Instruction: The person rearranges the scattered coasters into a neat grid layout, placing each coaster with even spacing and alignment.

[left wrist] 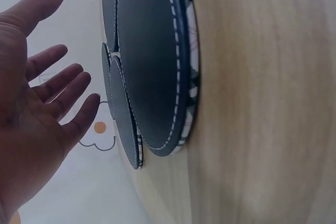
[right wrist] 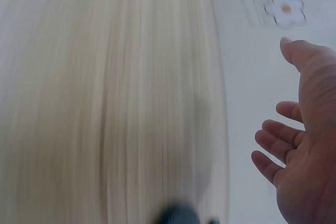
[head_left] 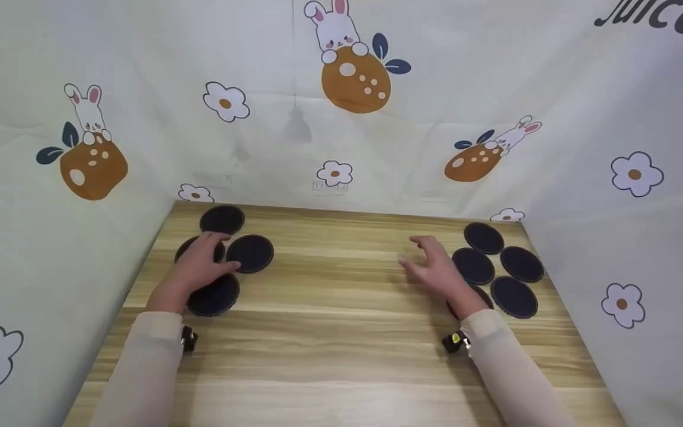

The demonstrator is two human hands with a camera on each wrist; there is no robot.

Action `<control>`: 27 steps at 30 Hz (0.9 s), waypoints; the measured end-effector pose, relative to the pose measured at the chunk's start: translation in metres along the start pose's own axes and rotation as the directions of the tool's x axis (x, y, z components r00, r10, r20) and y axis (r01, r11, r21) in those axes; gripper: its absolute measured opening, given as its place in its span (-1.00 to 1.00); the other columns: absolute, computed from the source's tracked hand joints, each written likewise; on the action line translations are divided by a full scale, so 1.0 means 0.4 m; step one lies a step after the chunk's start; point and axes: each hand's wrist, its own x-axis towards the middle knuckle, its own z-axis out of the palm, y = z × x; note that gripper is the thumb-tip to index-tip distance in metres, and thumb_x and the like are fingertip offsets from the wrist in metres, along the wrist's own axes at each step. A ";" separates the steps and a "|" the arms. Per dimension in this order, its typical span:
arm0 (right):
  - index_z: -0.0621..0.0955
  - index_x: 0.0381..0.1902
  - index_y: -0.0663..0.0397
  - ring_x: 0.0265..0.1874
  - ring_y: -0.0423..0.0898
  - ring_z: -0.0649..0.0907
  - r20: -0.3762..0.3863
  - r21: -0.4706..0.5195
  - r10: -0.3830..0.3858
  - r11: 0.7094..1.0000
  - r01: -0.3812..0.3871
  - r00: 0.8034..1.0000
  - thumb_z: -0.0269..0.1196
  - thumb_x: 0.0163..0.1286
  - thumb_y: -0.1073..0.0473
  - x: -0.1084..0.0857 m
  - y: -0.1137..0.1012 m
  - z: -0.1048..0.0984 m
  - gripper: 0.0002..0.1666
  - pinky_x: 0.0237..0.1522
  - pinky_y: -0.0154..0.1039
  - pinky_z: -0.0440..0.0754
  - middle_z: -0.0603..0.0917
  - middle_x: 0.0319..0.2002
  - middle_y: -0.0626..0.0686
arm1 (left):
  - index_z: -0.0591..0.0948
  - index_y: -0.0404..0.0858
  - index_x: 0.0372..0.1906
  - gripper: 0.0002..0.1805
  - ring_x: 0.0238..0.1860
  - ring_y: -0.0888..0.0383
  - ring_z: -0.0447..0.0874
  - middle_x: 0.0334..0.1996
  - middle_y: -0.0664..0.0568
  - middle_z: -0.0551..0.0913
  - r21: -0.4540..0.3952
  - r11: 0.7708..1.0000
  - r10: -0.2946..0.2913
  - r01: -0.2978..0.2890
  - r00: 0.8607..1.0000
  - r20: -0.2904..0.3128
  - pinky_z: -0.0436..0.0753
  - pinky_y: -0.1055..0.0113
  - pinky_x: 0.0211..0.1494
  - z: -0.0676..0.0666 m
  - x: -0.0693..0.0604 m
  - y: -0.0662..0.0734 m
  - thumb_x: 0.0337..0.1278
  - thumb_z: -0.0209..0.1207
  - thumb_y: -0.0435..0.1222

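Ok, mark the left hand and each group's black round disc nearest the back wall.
Left hand (head_left: 196, 265): head view, back of the hand.
Rear left black round disc (head_left: 222, 219): head view, middle of its top.
Rear right black round disc (head_left: 484, 238): head view, middle of its top.

Disc (head_left: 217, 251) partly behind left grip (head_left: 198, 264), lettering (head_left: 660, 16) cropped

Four discs (head_left: 252, 251) lie left, five right, on the table (head_left: 329, 332).
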 end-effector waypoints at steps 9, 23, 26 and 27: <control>0.52 0.47 0.34 0.37 0.31 0.56 0.103 0.063 -0.049 0.997 0.043 0.993 0.48 0.52 -0.07 0.061 -0.090 0.095 -0.19 0.47 0.23 0.50 0.58 0.34 0.41 | 0.40 -0.47 0.58 -0.16 0.56 -0.47 0.33 0.54 -0.49 0.37 -0.011 1.000 -0.002 0.002 1.000 0.020 0.31 -0.36 0.62 -0.010 0.017 0.019 0.42 0.47 -0.14; 0.50 0.51 0.26 0.43 0.27 0.55 0.188 0.168 -0.074 0.985 0.042 0.979 0.48 0.51 -0.11 0.157 -0.227 0.246 -0.16 0.51 0.13 0.50 0.55 0.41 0.34 | 0.33 -0.51 0.62 -0.03 0.59 -0.50 0.27 0.58 -0.54 0.31 -0.044 0.999 -0.018 0.021 0.998 0.066 0.27 -0.39 0.63 -0.015 0.018 0.000 0.32 0.54 -0.13; 0.49 0.53 0.30 0.43 0.27 0.55 0.200 0.205 -0.066 0.978 0.024 0.977 0.50 0.50 -0.10 0.178 -0.257 0.281 -0.13 0.51 0.11 0.50 0.55 0.42 0.34 | 0.31 -0.53 0.62 0.00 0.60 -0.49 0.25 0.59 -0.53 0.30 -0.044 0.999 -0.021 0.024 0.997 0.074 0.26 -0.37 0.64 -0.015 0.024 -0.001 0.30 0.55 -0.14; 0.48 0.53 0.29 0.44 0.26 0.55 0.203 0.213 -0.060 0.977 0.015 0.977 0.50 0.49 -0.11 0.184 -0.266 0.293 -0.12 0.51 0.09 0.50 0.55 0.43 0.34 | 0.31 -0.55 0.62 0.01 0.60 -0.50 0.25 0.58 -0.55 0.31 -0.042 0.999 -0.016 0.020 0.997 0.075 0.26 -0.38 0.63 -0.015 0.026 -0.002 0.29 0.56 -0.15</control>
